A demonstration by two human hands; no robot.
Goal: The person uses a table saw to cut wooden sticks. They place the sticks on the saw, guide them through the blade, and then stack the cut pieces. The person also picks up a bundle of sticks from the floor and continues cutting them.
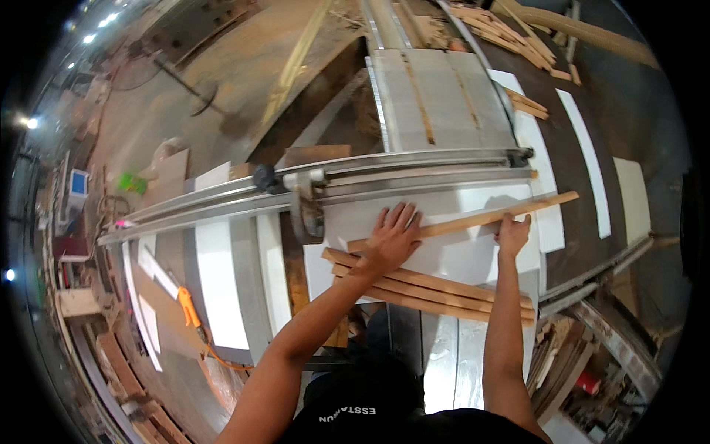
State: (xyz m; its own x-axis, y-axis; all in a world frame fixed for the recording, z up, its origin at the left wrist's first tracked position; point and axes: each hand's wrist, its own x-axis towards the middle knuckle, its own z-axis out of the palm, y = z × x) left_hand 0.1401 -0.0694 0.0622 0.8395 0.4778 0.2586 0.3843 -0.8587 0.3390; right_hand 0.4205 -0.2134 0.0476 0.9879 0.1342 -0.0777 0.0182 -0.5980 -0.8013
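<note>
A long wooden strip (466, 222) lies slantwise across a white board (458, 255), its right end reaching past the board. My left hand (396, 238) rests over the strip's left part with its fingers stretched out toward the metal rail. At the strip's right part, my right hand (512, 234) has its fingers curled against the near edge, apparently gripping it; the thumb is partly hidden. Nearer to me, several similar wooden strips (451, 294) lie side by side, passing under my left wrist and ending by my right forearm.
A metal rail (421, 164) with a stop block (303, 203) crosses beyond my hands. Behind it is a grey machine table (444, 96). An orange air gun (188, 305) lies at left. Wood offcuts (510, 33) are piled far right; more scraps lie below right.
</note>
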